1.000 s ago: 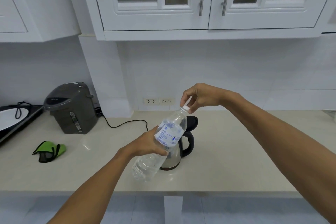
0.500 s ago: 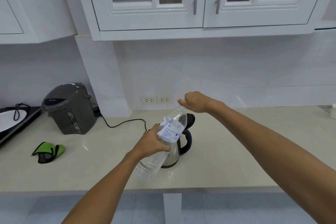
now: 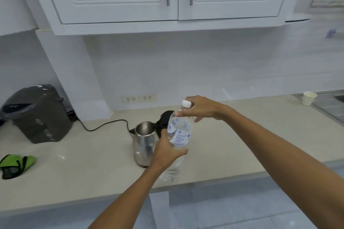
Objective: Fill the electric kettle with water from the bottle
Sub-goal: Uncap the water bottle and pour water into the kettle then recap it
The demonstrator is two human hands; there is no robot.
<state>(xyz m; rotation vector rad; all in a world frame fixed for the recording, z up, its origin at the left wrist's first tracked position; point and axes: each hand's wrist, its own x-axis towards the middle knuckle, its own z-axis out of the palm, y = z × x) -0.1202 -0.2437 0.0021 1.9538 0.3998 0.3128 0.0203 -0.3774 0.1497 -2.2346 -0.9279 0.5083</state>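
Bottle (image 3: 179, 136) is up off the counter (image 3: 232, 147), nearly upright, leaning a bit, and my left hand (image 3: 168, 151) is wrapped tight around its middle, right over the blue label. White cap (image 3: 186, 103) is on the neck. My right hand (image 3: 202, 108) sits at the top with the fingers (image 3: 187, 113) curled round the neck just under the cap, so I'd call that a closed grip too, though the view is a bit blurry there. Kettle (image 3: 145, 143) stands on the counter just left of the bottle, lid (image 3: 167, 118) flipped back, and I can see into the steel inside. Further left there's a grey hot water pot (image 3: 35, 114) with a black cord (image 3: 104, 125) trailing along the wall, and a green cloth (image 3: 17, 163) near the edge. Paper cup (image 3: 309, 98) way off right by the sink
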